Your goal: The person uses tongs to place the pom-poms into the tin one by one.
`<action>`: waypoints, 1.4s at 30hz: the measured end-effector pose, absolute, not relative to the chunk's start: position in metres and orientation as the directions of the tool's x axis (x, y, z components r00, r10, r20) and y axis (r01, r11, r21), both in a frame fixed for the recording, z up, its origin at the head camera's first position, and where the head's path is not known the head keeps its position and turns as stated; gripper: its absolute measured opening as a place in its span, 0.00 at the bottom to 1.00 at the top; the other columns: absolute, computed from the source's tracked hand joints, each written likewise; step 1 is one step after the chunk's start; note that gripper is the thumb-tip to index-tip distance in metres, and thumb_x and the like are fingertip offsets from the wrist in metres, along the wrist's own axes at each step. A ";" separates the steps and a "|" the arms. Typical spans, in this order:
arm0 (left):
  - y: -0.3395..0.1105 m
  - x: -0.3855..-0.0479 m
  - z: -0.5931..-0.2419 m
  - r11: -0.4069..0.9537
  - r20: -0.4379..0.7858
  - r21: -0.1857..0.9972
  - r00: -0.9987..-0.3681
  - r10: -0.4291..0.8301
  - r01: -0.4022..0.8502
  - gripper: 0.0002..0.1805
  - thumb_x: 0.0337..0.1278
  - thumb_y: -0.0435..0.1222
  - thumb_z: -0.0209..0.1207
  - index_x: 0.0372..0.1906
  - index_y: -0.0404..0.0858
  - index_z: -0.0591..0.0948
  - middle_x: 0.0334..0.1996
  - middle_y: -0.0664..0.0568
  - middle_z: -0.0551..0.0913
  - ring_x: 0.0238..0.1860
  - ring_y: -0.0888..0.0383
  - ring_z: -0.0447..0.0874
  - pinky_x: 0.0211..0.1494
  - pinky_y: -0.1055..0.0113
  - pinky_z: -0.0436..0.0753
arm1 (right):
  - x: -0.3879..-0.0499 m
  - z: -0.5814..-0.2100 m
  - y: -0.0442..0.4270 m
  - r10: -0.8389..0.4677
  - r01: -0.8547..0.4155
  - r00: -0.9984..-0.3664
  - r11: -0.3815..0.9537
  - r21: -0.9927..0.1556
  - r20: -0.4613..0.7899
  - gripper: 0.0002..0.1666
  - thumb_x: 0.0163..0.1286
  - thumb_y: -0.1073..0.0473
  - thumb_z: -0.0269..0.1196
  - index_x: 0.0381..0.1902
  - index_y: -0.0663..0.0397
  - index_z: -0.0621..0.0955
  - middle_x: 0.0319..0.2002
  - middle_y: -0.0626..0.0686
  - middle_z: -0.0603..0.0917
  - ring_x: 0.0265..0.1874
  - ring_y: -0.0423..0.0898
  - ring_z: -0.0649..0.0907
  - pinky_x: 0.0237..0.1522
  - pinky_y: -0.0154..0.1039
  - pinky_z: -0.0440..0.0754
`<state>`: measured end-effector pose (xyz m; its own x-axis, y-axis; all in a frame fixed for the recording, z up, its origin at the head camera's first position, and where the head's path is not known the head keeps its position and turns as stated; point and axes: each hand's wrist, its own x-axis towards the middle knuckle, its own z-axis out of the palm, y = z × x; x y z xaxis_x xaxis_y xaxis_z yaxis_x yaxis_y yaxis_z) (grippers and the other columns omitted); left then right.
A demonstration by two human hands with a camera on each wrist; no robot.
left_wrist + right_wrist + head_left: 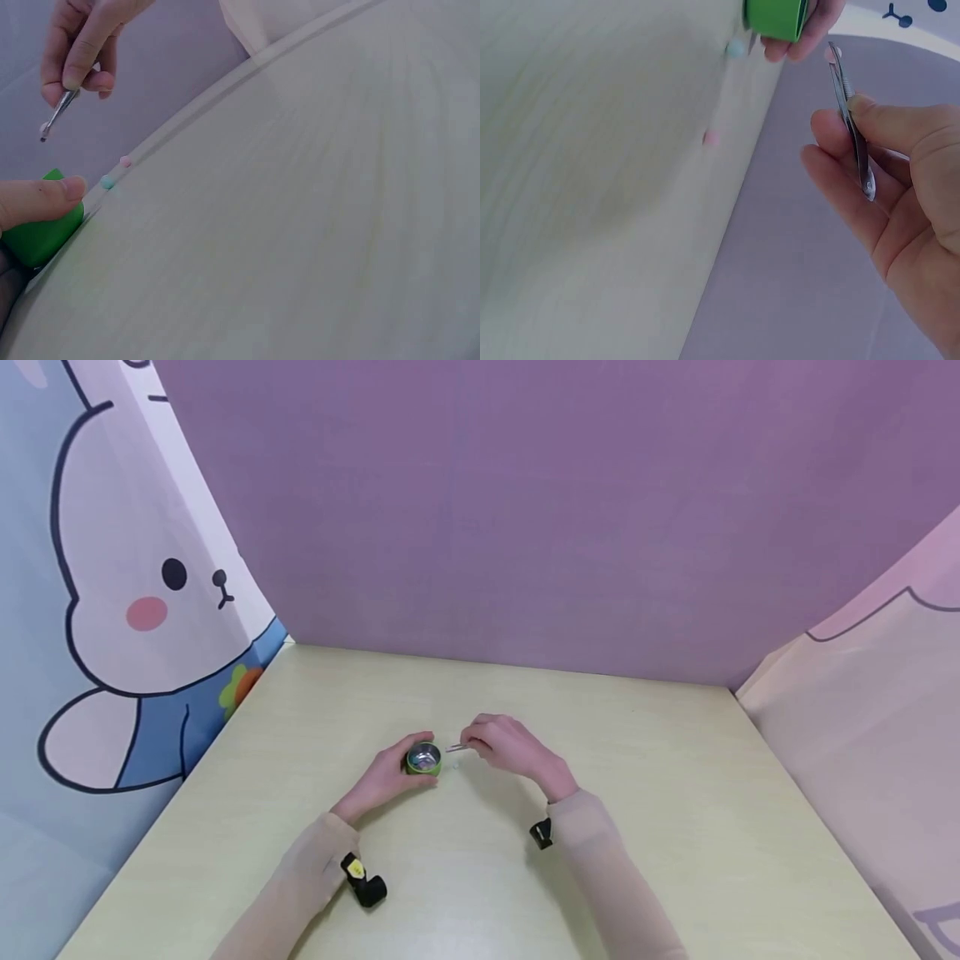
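Observation:
My left hand point(384, 777) grips a small green cup point(424, 772) with a shiny metal inside, thumb on the near side and fingers on the far side. A few small bits lie in it, too small to make out. Just right of the cup, my right hand point(513, 749) pinches metal tweezers point(859, 142). Between the tweezer tips sits a pale pink bead point(833, 55), held above the table near the cup. On the tabletop beside the cup lie a light teal bead point(107, 182) and a pink bead point(125, 161), apart from each other.
The light wooden table point(720, 810) ends at a purple backdrop point(525, 527). A cartoon-printed cloth point(112, 610) hangs along the left, and a pale pink one point(885, 718) along the right. A black camera point(365, 885) is strapped on the left wrist.

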<state>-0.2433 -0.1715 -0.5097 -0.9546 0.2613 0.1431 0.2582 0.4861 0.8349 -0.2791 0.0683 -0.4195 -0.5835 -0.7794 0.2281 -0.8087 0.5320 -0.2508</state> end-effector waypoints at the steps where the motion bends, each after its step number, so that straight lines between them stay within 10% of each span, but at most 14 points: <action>1: -0.171 -0.244 -0.510 0.486 0.145 0.834 -0.954 0.262 0.260 0.44 0.49 0.40 0.74 0.72 0.41 0.67 0.70 0.42 0.72 0.69 0.41 0.72 0.73 0.44 0.70 | -0.279 -0.419 0.066 -0.783 -0.809 -0.581 0.525 -0.262 0.222 0.09 0.72 0.65 0.60 0.42 0.56 0.87 0.40 0.51 0.88 0.37 0.43 0.85 0.41 0.36 0.85; 42: -0.169 -0.244 -0.509 0.493 0.155 0.828 -0.954 0.256 0.267 0.44 0.47 0.39 0.74 0.71 0.40 0.68 0.68 0.39 0.73 0.67 0.40 0.74 0.72 0.42 0.71 | -0.283 -0.413 0.080 -0.756 -0.746 -0.634 0.543 -0.387 0.163 0.11 0.73 0.68 0.57 0.47 0.62 0.85 0.41 0.55 0.85 0.33 0.42 0.85 0.38 0.28 0.83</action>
